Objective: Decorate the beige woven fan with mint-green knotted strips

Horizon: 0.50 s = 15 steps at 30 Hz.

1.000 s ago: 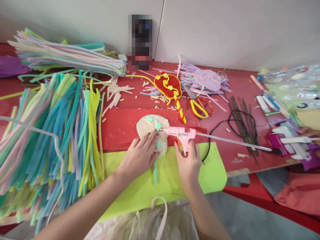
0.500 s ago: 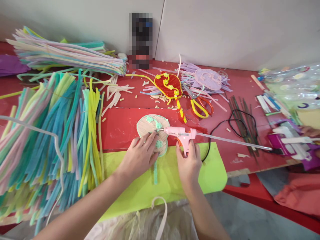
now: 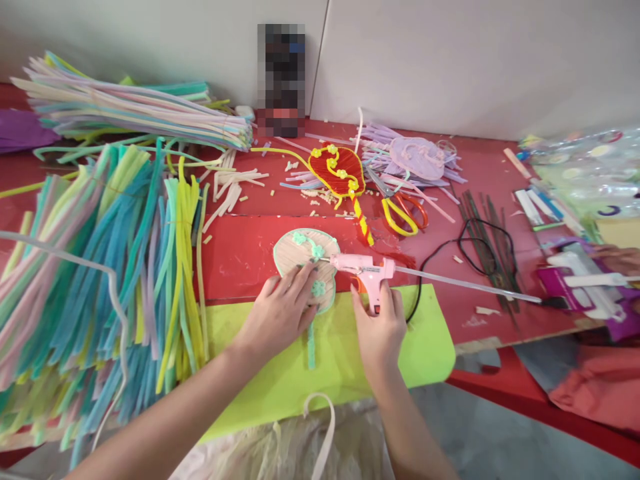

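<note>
A beige fan-shaped piece [image 3: 291, 255] made of pipe cleaners, with a mint-green edge, several mint flowers and a green stem, lies in front of me. My left hand [image 3: 280, 307] rests over its left and lower part, fingers stretched out and pressing down, thumb apart. In my right hand [image 3: 383, 327] is a pink glue gun [image 3: 367, 270], gripped by its handle. Its nozzle points left and meets the fan beside my left fingertips and a flower; whether glue shows there I cannot tell. A long clear glue stick [image 3: 465, 283] sticks out of its back.
Bundles of coloured pipe cleaners [image 3: 115, 267] fill the left side. Behind the fan lie a red and yellow fan [image 3: 337, 172], scissors [image 3: 400, 217] and a lilac fan [image 3: 417, 159]. A black cord [image 3: 425, 267] runs right. A lime-green sheet [image 3: 430, 347] covers the table's front. Another person's hand [image 3: 623, 260] shows far right.
The glue gun and my right hand have shifted very slightly to the right. My left hand and the beige fan stay in place.
</note>
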{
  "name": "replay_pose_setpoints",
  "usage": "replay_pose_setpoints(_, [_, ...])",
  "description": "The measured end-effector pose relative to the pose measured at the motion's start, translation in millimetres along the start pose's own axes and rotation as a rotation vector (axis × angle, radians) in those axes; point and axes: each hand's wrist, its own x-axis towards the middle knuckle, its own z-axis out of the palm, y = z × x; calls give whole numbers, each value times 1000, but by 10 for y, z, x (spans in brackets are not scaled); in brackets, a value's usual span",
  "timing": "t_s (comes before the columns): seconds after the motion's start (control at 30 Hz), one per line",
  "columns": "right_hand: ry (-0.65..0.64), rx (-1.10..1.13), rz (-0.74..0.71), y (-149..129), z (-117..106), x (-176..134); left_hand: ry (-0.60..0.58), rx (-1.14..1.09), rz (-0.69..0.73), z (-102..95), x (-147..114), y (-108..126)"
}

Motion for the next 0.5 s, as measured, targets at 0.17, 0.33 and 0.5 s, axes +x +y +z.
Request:
replay_pose_setpoints(0.17, [4,9,3,-14,-12,8,10,31,26,17,-15,6])
replay_pose_setpoints(0.33, [-5,24,13,-4,-21,21,-5,48,37,9,-14,10])
replay_pose_setpoints(0.5, [-7,67,11,3,-29,45,-5,52,39,16,-4,18])
